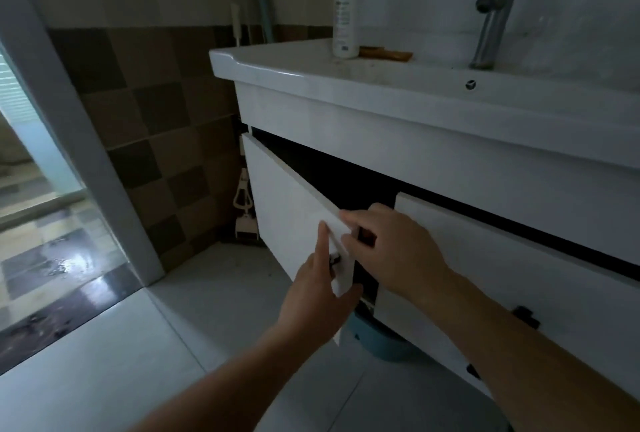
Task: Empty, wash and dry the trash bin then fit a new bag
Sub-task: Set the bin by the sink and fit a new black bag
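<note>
Both hands were on the free edge of the white flat-panel left cabinet door [287, 196], which stood ajar. The left hand [320, 293] pinched it low; the right hand [391, 251] curled over it. The round blue plastic bin [381, 338] sat on the floor just below, left hand nearer.

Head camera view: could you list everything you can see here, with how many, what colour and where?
Cabinet door: one, white, left under the sink, swung ajar.
Second cabinet door: one, white, right, nearly closed.
Sink counter: one, white, above the cabinet.
Tap: one, chrome, on the counter at right.
Bottle: one, white, upright on the counter.
Brown item: one, lying beside the bottle; too blurred to name.
Basin: one, blue, on the floor under the cabinet, mostly hidden.
Squeegee-like tool: one, white, in the corner.
Left hand: on the ajar door's front edge.
Right hand: fingers curled round the door's top corner.
</note>
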